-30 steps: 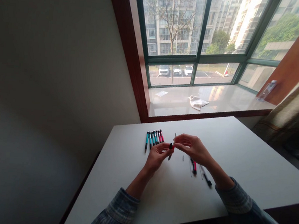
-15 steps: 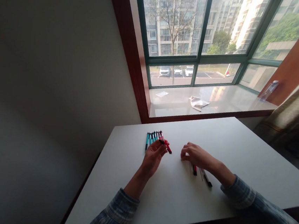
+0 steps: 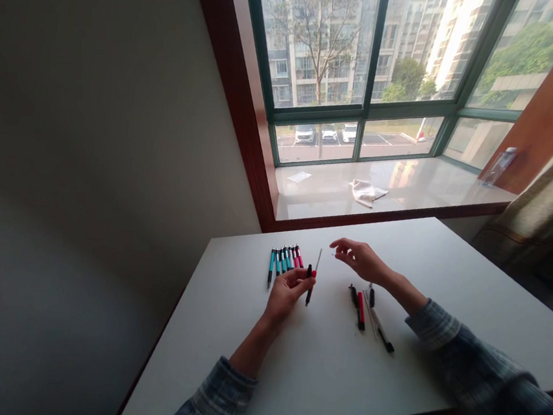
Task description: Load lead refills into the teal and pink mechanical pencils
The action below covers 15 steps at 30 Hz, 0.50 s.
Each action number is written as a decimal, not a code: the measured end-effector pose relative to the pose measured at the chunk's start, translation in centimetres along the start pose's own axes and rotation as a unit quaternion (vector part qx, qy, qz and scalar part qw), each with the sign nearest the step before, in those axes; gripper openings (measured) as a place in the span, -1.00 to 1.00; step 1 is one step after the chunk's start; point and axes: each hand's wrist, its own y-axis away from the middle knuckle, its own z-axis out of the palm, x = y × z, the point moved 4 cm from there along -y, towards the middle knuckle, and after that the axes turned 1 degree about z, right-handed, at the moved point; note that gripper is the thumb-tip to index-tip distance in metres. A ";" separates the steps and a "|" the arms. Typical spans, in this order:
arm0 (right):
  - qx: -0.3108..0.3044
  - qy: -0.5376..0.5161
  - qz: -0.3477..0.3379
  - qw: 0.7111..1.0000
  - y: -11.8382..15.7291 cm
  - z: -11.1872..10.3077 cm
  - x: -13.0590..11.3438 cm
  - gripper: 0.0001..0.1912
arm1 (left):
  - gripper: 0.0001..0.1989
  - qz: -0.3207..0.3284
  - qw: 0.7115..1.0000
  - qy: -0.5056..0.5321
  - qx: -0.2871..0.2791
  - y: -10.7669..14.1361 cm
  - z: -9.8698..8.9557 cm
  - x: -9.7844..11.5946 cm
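Observation:
My left hand (image 3: 286, 294) pinches pen parts between thumb and fingers: a black piece (image 3: 308, 289) and a red-and-black barrel, with a thin refill (image 3: 319, 260) standing up out of it. To the right, my right hand (image 3: 359, 260) is raised over the table with its fingers curled together; something tiny, too small to name, shows at the fingertips. Below the right hand lie loose pen parts: a red barrel (image 3: 361, 312), black grips, thin refills and a clear-and-black tube (image 3: 383, 332). Beyond my left hand, several teal and red pens (image 3: 278, 260) lie in a row.
The white table (image 3: 329, 376) meets the wall at left and the window sill (image 3: 321, 199) behind. On the sill are a crumpled cloth (image 3: 366, 193), a paper slip (image 3: 299, 177) and a clear bottle (image 3: 499, 167). A curtain (image 3: 524, 218) hangs at right.
My right hand has moved up and away from the loose parts, uncovering them. The pen parts in my left hand have turned more upright, and a refill now stands out of the barrel.

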 end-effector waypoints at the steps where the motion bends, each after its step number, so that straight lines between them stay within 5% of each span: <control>1: 0.008 -0.022 0.013 1.000 -0.1 -0.2 0.5 -0.71 | -0.70 -0.006 1.000 -0.025 -0.012 0.0 0.1 -0.1; 6: 0.000 -0.157 0.062 0.986 0.3 0.1 1.7 -0.68 | -0.68 -0.032 0.996 -0.061 -0.049 0.0 0.6 -0.6; 15: 0.004 -0.366 0.141 0.920 1.0 -0.1 1.3 -0.60 | -0.70 -0.044 0.993 -0.078 -0.073 -0.3 0.9 -0.6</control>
